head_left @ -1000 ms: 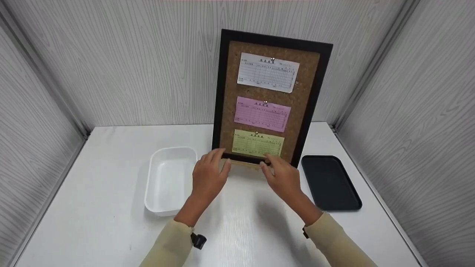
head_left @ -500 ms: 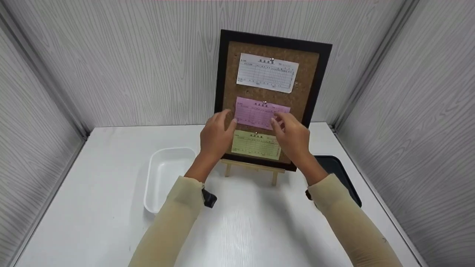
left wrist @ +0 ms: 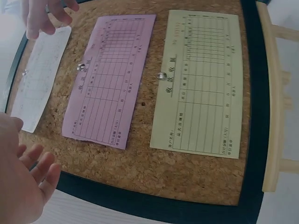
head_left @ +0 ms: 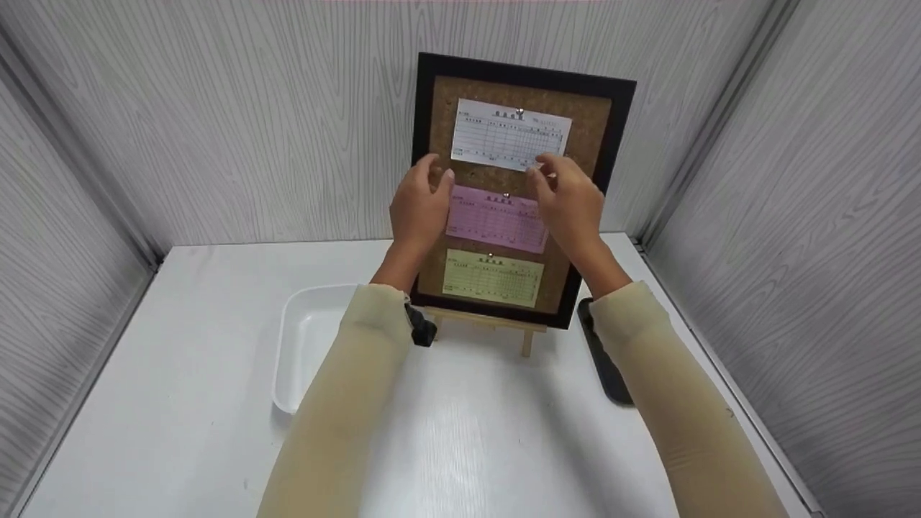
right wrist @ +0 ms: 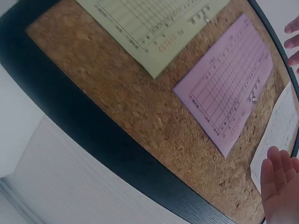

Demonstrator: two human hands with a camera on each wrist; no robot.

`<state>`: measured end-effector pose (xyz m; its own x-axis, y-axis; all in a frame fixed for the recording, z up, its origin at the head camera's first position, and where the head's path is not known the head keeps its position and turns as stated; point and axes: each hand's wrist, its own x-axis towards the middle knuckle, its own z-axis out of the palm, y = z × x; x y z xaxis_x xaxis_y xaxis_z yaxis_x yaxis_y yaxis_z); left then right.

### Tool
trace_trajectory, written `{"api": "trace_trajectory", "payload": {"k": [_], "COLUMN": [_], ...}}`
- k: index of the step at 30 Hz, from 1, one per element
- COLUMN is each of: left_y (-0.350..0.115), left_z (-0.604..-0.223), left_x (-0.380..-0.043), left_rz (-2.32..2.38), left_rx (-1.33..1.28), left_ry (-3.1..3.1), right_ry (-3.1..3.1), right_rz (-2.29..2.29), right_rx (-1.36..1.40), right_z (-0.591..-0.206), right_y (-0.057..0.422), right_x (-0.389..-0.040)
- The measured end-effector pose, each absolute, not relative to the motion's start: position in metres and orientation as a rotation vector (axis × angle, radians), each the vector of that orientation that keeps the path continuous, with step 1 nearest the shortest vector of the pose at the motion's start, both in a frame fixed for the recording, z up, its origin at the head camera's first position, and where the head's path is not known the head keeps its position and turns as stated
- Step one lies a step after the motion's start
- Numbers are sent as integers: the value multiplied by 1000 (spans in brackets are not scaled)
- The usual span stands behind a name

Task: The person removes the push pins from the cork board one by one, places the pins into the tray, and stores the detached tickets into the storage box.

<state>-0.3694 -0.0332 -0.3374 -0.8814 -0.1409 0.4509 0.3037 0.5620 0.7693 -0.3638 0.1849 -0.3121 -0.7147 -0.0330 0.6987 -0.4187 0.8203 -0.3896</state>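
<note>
We saw two bare hands, well apart from each other, with nothing in them. The left hand [head_left: 421, 205] had its fingers a little bent, near the left side of the cork board [head_left: 590, 129]. The right hand [head_left: 573, 201] was in front of the right end of the white receipt slip [head_left: 496, 133]; we could not tell if it touched the paper.

The board stood tall, its long way going up and down, and its cork face looked toward us. It sat on a small wooden easel [head_left: 527, 342] at the back of the table. Three slips were pinned on it, white on top, then pink [head_left: 486, 223], then yellow-green [head_left: 493, 280]. Their long sides went across, dipping a bit to the right.

Past the board, we saw a white dish [head_left: 282, 360] on the left and a black tray [head_left: 610, 370] on the right, both partly behind the sleeves [head_left: 338, 403]. The table [head_left: 460, 432] was white and shiny. Gray walls [head_left: 288, 129] with wavy wood lines stood around it.
</note>
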Motion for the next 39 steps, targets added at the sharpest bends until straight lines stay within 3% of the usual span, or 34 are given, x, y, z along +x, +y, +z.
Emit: {"api": "trace_trajectory", "payload": {"k": [19,39], "left_y": [-26,-28], "left_z": [-323,-320], "left_x": [-396,-405], "left_rz": [-1517,-1615], "left_rx": [-12,-7], "left_ry": [-2219,-2178], "right_ry": [-2326,-2371], "right_rz": [735,686], "right_rx": [146,27], "right_z": [-262,-263], "right_y": [152,142], "right_x": [-421,-433]}}
